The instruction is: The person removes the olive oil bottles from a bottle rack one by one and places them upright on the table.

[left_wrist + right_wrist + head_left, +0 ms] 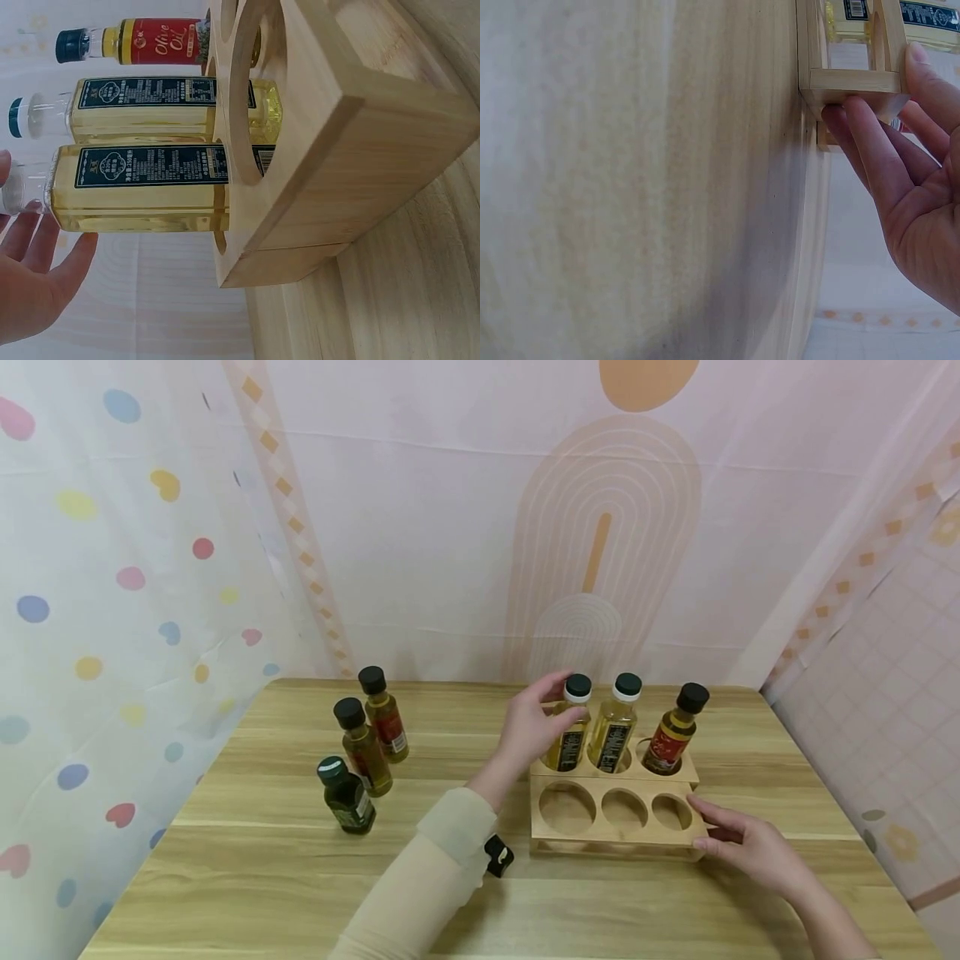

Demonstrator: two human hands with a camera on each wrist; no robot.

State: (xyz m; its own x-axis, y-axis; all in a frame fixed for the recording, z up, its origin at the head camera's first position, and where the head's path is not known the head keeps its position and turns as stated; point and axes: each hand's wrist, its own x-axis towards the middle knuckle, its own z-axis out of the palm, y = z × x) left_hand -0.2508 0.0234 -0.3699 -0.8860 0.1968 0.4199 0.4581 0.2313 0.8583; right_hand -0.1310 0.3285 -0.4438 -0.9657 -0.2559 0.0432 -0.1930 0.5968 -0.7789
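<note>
The wooden two-tier rack (619, 840) has round holes. Its back tier holds two clear bottles of yellow oil with dark green caps and an olive oil bottle (670, 739) with a red label and black cap. My left hand (528, 727) grips the leftmost oil bottle (135, 187) around its neck, thumb on the near side. Beside it stands the middle oil bottle (612, 735), upright in its hole. With the thumb at the front and fingers against the end panel, my right hand (753, 852) holds the rack's right end. The front tier's three holes hold nothing.
On the left of the wooden table (247, 877) stand two red-labelled bottles with black caps, a back one (387, 724) and a nearer one (367, 760), and a short dark green bottle (348, 802). A patterned curtain (435, 527) hangs behind the table.
</note>
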